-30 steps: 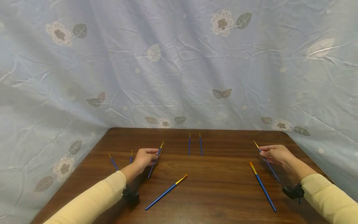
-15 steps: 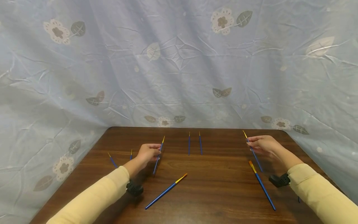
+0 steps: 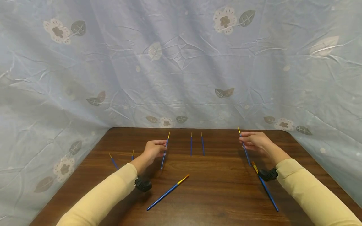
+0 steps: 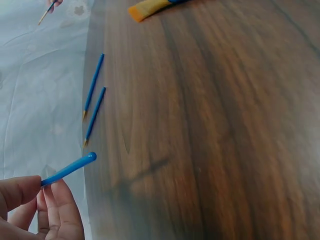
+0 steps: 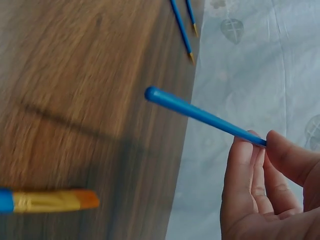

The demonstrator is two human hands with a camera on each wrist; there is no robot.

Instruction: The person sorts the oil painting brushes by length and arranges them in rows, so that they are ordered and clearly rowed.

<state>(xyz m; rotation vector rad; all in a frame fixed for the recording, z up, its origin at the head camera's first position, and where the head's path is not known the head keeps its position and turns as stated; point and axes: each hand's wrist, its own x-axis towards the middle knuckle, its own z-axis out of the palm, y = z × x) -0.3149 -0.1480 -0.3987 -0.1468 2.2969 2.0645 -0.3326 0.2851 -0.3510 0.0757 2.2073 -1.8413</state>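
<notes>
My left hand point(image 3: 152, 150) pinches a thin blue paintbrush point(image 3: 164, 153) between thumb and fingers, its yellow tip pointing up and away. In the left wrist view the blue handle end point(image 4: 70, 169) sticks out over the table, its shadow on the wood. On the right side, my right hand point(image 3: 258, 142) pinches another slim blue paintbrush point(image 3: 244, 150), tip pointing away; its rounded handle end point(image 5: 170, 101) shows in the right wrist view. Between the hands, two thin paintbrushes point(image 3: 191, 146) point(image 3: 203, 146) lie side by side near the table's back edge.
A thicker paintbrush point(image 3: 168, 192) lies slanted at front centre, and a wide one point(image 3: 267, 193) lies below my right hand, partly covered by the wrist camera. Two thin paintbrushes point(image 3: 114, 161) point(image 3: 133, 155) lie at left, partly behind my arm. A floral curtain point(image 3: 181, 78) borders the brown table point(image 3: 220, 188).
Both hands have moved inward and farther back, carrying their paintbrushes; the right hand has travelled more. The paintbrushes lying on the table stay where they were.
</notes>
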